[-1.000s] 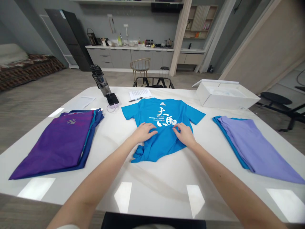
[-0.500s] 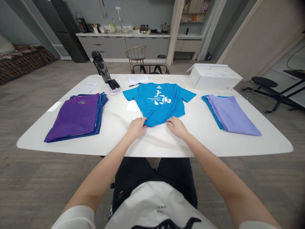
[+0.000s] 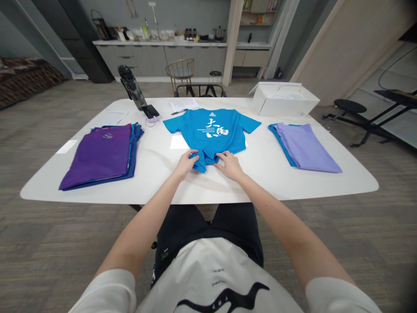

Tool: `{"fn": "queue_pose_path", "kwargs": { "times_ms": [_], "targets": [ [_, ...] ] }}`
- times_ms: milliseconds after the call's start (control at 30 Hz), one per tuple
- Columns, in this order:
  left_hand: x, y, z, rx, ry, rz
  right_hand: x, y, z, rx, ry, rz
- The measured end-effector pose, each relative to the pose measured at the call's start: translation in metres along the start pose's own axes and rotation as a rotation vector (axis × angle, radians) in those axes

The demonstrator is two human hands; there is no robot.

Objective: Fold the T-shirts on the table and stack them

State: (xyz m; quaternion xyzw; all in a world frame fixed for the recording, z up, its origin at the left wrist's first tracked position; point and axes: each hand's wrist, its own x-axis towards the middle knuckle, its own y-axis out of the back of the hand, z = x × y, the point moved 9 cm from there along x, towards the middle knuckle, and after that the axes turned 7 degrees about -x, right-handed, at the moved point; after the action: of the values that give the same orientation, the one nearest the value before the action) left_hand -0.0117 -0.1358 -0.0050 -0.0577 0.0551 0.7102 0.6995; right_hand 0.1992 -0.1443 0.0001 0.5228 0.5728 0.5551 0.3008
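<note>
A blue T-shirt with white lettering lies on the white table, its collar end away from me and its sleeves spread to both sides. Its near edge is bunched between my hands. My left hand pinches the crumpled left part of that edge. With bent fingers, my right hand grips the cloth a little further right. The fabric inside my fingers is partly hidden.
To the left sits a stack of folded purple and blue clothes; at the right are folded lavender and blue clothes. Further back stand a dark bottle, a phone, papers, a pen and a white box.
The shirt's near edge has been gathered and pushed up into folds between my hands. Both hands have closed further on the cloth. The whole view has shifted slightly.
</note>
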Motion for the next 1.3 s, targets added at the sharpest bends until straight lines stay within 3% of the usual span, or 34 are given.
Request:
{"fn": "queue_pose_path", "kwargs": {
  "times_ms": [100,200,367,533,600,667,767,800,900,967,1133,1300],
  "targets": [
    [-0.001,0.001,0.010,0.200,-0.214,-0.048,0.010,-0.002,-0.009,0.008,0.054,-0.014],
    [-0.004,0.010,0.013,0.317,-0.292,-0.060,0.012,0.006,-0.011,0.048,0.082,0.020],
    [-0.019,0.055,0.023,0.285,-0.272,0.141,-0.011,0.042,0.007,0.129,0.141,0.136],
    [-0.046,0.100,0.013,0.099,-0.136,0.239,-0.043,0.066,0.044,0.197,0.132,0.163],
    [-0.056,0.112,0.009,0.207,-0.116,0.277,-0.054,0.065,0.055,0.209,0.083,0.134],
    [-0.068,0.117,0.017,0.487,-0.201,0.347,-0.065,0.060,0.060,0.212,0.005,0.117],
    [-0.081,0.098,0.035,0.919,-0.420,0.370,-0.079,0.052,0.043,0.216,-0.027,0.101],
    [-0.082,0.085,0.035,0.992,-0.476,0.280,-0.082,0.048,0.031,0.223,0.010,0.077],
    [-0.083,0.040,0.022,1.049,-0.562,-0.146,-0.087,0.035,-0.008,0.204,0.162,-0.022],
    [-0.084,0.022,0.013,1.079,-0.567,-0.319,-0.088,0.029,-0.024,0.128,0.202,-0.048],
    [-0.078,0.006,0.001,1.169,-0.495,-0.385,-0.079,0.021,-0.037,-0.011,0.210,-0.058],
    [-0.077,0.009,0.009,0.892,-0.403,-0.315,-0.067,0.023,-0.029,-0.023,0.144,-0.048]
  ]
}}
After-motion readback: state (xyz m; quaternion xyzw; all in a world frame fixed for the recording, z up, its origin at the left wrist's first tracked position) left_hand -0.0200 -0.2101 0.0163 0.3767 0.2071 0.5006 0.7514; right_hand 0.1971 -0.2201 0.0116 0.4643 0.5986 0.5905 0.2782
